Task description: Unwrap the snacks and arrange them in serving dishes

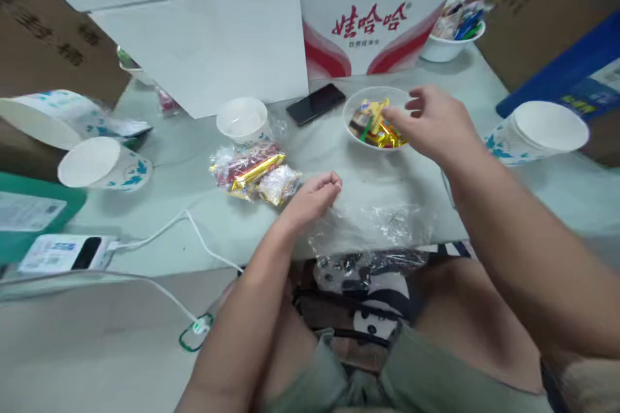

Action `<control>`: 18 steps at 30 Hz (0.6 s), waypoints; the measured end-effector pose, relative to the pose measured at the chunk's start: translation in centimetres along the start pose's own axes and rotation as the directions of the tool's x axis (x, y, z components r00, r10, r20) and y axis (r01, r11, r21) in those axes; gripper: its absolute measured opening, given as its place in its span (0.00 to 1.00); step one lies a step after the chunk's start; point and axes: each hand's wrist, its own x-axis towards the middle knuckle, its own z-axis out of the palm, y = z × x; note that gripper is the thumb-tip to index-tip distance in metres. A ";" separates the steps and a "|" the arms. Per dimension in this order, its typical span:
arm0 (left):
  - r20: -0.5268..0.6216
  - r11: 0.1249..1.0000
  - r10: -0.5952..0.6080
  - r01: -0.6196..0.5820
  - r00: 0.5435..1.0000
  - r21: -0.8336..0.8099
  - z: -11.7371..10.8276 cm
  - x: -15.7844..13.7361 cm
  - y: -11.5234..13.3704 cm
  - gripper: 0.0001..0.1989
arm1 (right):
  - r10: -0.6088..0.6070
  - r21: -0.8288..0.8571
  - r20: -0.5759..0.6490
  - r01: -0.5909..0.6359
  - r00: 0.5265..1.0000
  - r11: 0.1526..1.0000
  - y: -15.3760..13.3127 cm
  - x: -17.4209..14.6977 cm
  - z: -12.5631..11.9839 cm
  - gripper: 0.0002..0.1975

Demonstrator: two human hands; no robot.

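My right hand [433, 122] is over the right rim of a clear plastic bowl [349, 117], thumb and fingers apart. In the bowl lie several wrapped snacks [375, 119] in yellow, gold, brown and green; the thumb tip is close to them. My left hand [317, 195] is closed in a fist near the table's front, gripping the upper left edge of a crumpled clear plastic bag [378, 229]. That bag hangs partly over the table edge. Just left of the fist is a pile of wrapped snacks [254, 171] in red, gold and clear film.
A paper tub [242, 121] and a phone [316, 104] lie behind. Paper cups [104, 164] stand left, stacked cups [537, 132] right. A white carton [368, 26] backs the table, beside a filled bowl [448, 48]. A white cable [194, 226] runs from a power bank [68, 253].
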 end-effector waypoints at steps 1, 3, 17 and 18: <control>-0.002 1.000 0.008 -0.007 1.000 0.009 0.0 0.0 -0.1 0.10 | -0.035 0.078 -0.043 0.038 0.998 0.996 0.5 -1.6 -0.4 0.19; -0.006 1.000 0.015 -0.015 1.000 0.008 -0.1 0.0 -0.1 0.09 | -0.104 0.185 -0.098 0.120 0.990 0.975 1.6 -4.8 -0.9 0.14; -0.041 0.991 0.126 -0.128 0.991 -0.045 -0.8 -0.1 -0.1 0.14 | -0.439 0.226 0.322 0.383 0.839 0.896 8.5 -10.7 0.0 0.07; -0.071 0.983 0.180 -0.176 0.981 0.052 -1.1 -0.1 -0.2 0.13 | -0.395 0.242 0.269 0.336 0.878 0.910 8.7 -10.5 -0.4 0.07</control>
